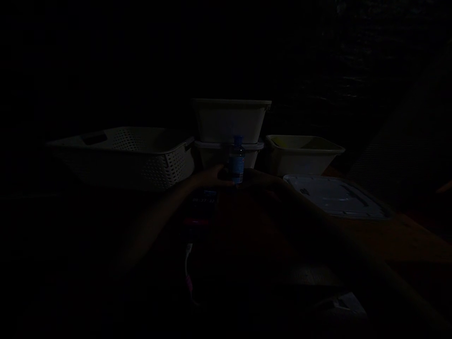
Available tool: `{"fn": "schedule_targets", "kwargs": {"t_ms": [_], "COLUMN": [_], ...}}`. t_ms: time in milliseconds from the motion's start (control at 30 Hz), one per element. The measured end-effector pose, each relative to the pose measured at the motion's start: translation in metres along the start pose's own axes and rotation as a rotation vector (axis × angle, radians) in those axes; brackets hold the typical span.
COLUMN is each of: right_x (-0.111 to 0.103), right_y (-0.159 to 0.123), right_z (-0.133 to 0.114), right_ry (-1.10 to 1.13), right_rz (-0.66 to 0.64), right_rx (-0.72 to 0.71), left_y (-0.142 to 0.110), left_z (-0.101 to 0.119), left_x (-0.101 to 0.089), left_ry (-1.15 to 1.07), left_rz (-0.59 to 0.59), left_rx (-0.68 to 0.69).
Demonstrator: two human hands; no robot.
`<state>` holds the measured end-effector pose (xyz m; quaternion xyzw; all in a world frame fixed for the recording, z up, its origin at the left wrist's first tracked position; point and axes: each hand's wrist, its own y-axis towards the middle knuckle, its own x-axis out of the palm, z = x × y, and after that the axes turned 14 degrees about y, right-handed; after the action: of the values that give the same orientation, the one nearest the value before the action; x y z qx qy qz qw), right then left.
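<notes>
The scene is very dark. A small bottle point(237, 162) with a blue cap and blue label stands upright between my two hands, in front of the stacked tubs. My left hand point(216, 176) grips its lower left side, fingers reaching across near the base. From the other side my right hand point(259, 179) closes on the lower right of the bottle, its fingers mostly lost in shadow. A phone point(201, 209) showing a clock display lies near my left wrist, and a white cable point(188, 263) runs below it.
At the left is a white perforated basket point(155, 165). Two pale tubs point(229, 120) are stacked behind the bottle. Another tub point(294, 160) and a translucent lid point(335, 195) sit at the right on the wooden table point(399, 240). Part of what may be another person's hand point(444, 188) shows at the right edge.
</notes>
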<state>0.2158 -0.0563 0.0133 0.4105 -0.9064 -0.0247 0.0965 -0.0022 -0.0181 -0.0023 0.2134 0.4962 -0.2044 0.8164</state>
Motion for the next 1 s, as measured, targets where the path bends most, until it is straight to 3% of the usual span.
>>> {"fn": "schedule_targets", "kwargs": {"t_ms": [533, 1000], "right_x": [0.0, -0.027], "right_y": [0.001, 0.021], "right_z": [0.003, 0.021], "right_ry": [-0.246, -0.328], "right_rz": [-0.063, -0.016], "right_rx": [-0.02, 0.009], "left_y": [-0.001, 0.001], "left_z": [0.002, -0.003], "left_x": [0.0, -0.001], "left_ry": [-0.049, -0.056], "left_rz": [0.004, -0.036], "left_rx": [0.041, 0.047]}}
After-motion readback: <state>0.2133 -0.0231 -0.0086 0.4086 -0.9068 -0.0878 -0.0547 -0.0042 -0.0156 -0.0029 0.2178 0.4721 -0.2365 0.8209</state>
